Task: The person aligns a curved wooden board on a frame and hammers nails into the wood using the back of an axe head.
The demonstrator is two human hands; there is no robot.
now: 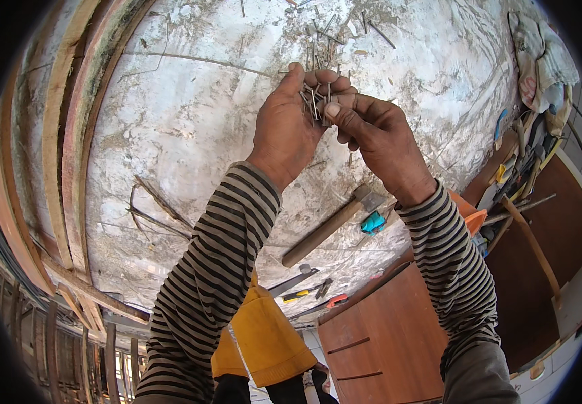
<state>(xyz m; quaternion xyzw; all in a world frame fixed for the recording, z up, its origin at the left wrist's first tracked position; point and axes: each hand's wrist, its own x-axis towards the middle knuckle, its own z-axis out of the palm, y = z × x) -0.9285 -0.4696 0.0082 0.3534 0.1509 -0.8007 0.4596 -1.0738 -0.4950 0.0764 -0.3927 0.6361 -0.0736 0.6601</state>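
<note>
Striped sleeves rise to centre frame: left hand [284,124] cups a bundle of thin grey steel nails [314,104], grip closed; right hand [372,135] pinches one. Withdraw singly, points away, above the white scuffed bench [170,101].

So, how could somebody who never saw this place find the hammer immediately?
Start at the big pale, stained worktop. Below the two hands sorting nails, near its lower right edge, lies the hammer. It alone has a long brown wooden handle, beside a small turquoise object.
</note>
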